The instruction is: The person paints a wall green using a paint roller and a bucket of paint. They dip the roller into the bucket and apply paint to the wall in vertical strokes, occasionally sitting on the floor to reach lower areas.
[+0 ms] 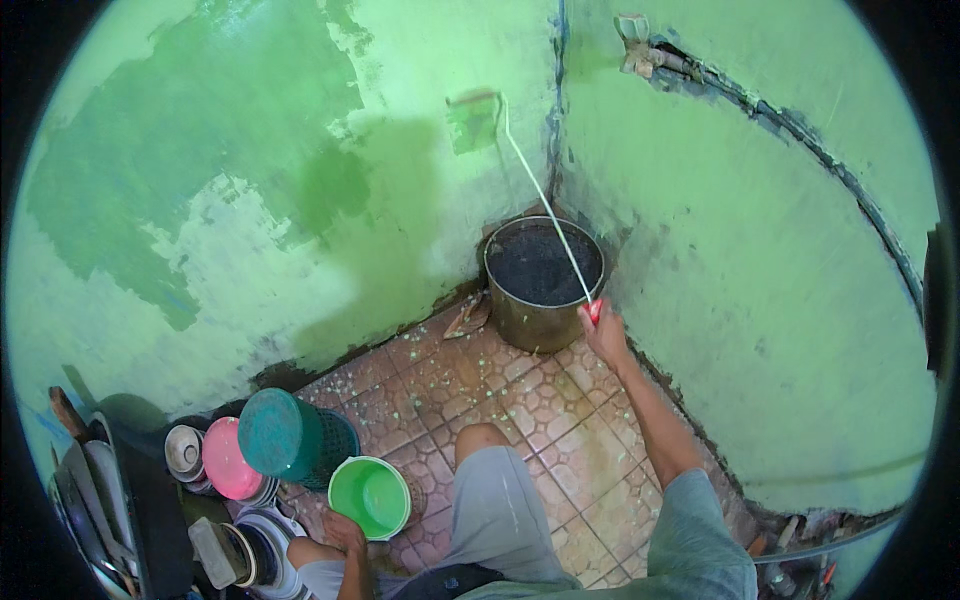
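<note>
A paint roller (474,99) with a long wire frame and a red handle is in my right hand (606,334). Its roller head lies against the green wall, with a patch of darker green paint just below it. The wire crosses above a round metal pot (546,322) of dark liquid in the corner. At the lower left, my left hand (345,531) is beside a bucket (370,499) with green paint inside; its fingers are close to the rim, and whether they grip it I cannot tell.
Teal baskets (281,435), a pink bowl (231,459) and stacked dishes (270,551) stand at lower left, beside a dark rack (150,487) of pans. Paint drops spot the tiled floor (555,442). A pipe (810,139) runs along a broken groove in the right wall.
</note>
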### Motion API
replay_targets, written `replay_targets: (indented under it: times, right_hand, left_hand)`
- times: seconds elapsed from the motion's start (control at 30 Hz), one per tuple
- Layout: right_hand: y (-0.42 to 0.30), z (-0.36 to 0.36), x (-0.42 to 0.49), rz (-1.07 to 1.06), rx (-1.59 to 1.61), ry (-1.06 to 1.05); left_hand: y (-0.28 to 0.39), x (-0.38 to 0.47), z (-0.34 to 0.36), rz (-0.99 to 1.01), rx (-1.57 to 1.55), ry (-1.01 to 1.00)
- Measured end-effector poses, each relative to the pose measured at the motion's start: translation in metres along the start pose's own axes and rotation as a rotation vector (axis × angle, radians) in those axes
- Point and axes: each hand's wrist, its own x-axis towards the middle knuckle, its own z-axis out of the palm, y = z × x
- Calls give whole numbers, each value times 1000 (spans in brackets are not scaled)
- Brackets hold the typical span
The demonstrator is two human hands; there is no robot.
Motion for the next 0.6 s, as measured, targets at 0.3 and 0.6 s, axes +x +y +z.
replay_targets:
  times: [0.3,0.6]
  right_hand:
    - [-84,-36,73,-62,48,76]
    - [-20,-17,21,26,-33,44]
  left_hand:
    - [7,-4,-14,-56,-114,-1]
    - [53,-11,-46,-107,-63,-108]
